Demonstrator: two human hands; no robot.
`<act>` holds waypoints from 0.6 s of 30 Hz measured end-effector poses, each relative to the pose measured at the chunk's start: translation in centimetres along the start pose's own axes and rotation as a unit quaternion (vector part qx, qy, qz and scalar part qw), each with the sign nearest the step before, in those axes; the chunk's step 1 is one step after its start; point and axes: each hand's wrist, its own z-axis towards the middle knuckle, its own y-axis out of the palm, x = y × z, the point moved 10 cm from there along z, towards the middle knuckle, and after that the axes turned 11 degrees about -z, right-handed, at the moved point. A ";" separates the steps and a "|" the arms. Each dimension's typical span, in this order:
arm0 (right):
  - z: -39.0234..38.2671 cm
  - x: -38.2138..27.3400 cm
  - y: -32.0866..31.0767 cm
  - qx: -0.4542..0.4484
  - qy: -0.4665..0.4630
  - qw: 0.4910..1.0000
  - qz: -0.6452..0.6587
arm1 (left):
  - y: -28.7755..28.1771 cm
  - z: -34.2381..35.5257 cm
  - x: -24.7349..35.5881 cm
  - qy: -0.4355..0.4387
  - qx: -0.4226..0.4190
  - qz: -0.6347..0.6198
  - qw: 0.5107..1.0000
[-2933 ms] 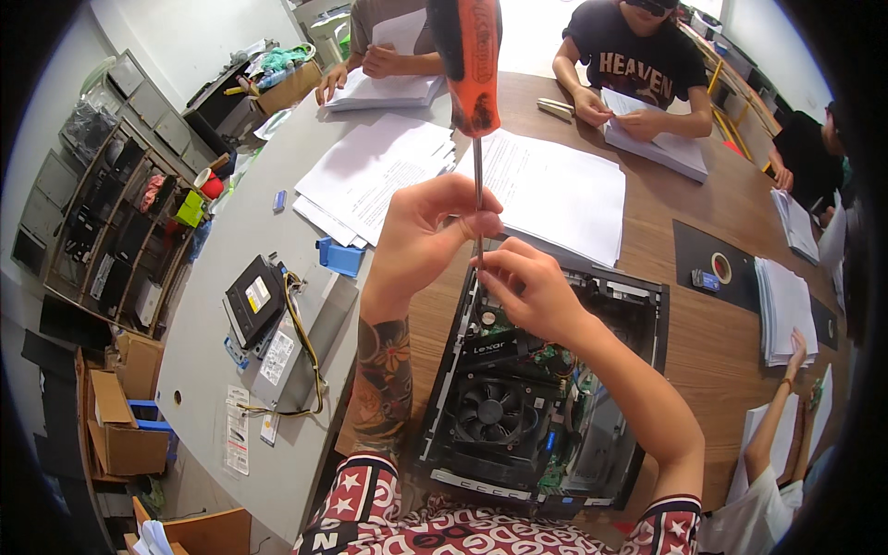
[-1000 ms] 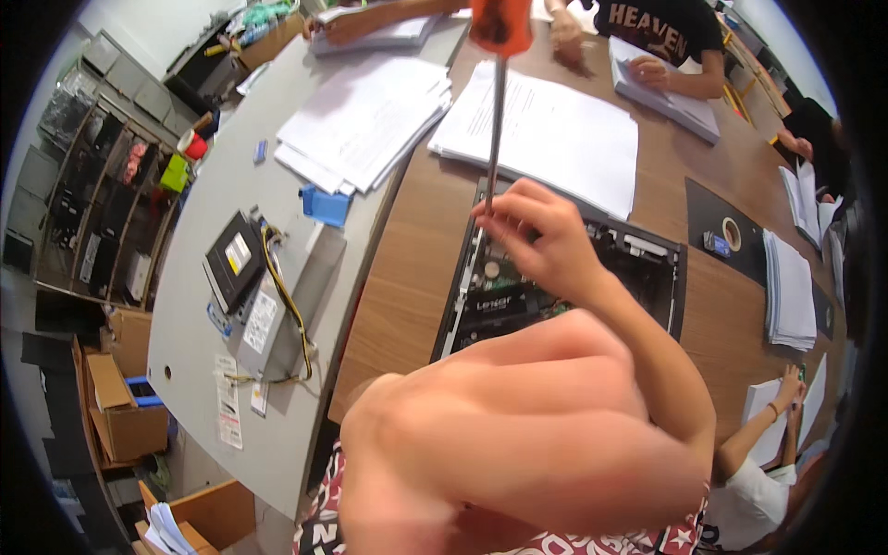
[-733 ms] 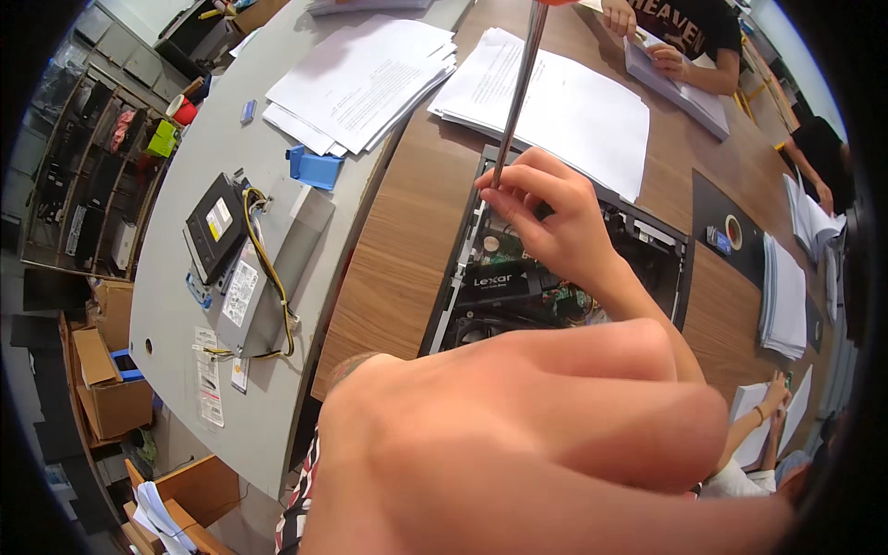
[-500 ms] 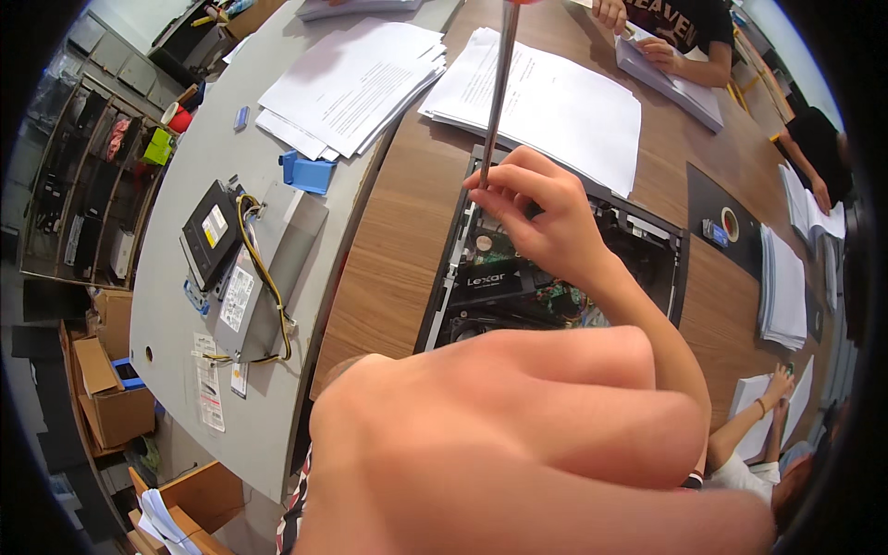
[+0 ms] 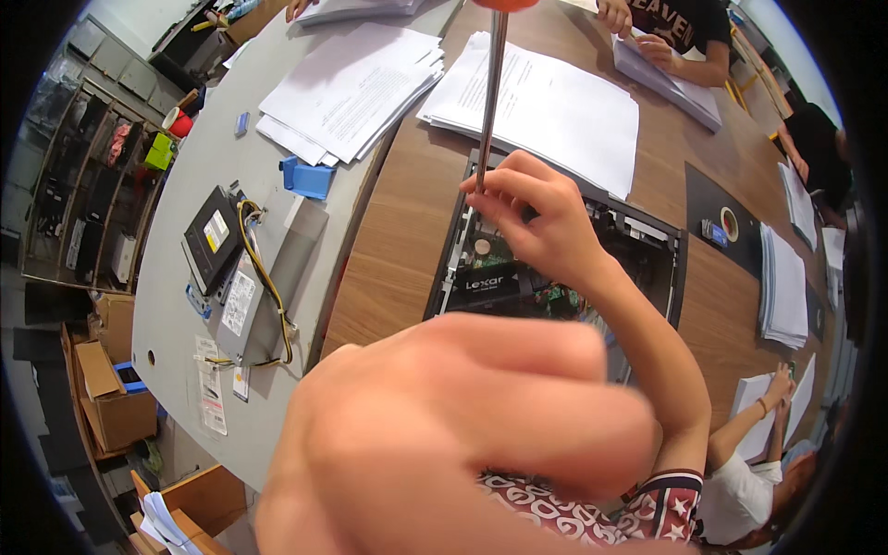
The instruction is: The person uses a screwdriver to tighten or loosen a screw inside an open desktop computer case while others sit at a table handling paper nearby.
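Observation:
A screwdriver with a long metal shaft and an orange handle stands nearly upright at the top middle. My right hand pinches its shaft low down, between thumb and fingers, over the left far part of an open computer case. Inside the case lie a black solid-state drive and green circuit boards. Large in the foreground, my left hand is closed, its fingers curled and partly smeared by motion. It hides the near part of the case, and its palm side does not show.
To the left, a grey table carries a metal power supply with yellow and black cables, a black drive unit and a blue plastic piece. Paper stacks lie beyond the case. A co-worker's hands rest on paper at the far right.
My left hand has moved left, uncovering my patterned clothing. The screwdriver has dropped and shifted slightly left, showing more of its orange handle. My right hand keeps its pinch on the shaft.

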 end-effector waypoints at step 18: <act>0.0 0.0 0.0 0.005 -0.033 0.999 -0.006 | -10.8 -4.1 -11.9 -0.237 0.230 0.004 0.944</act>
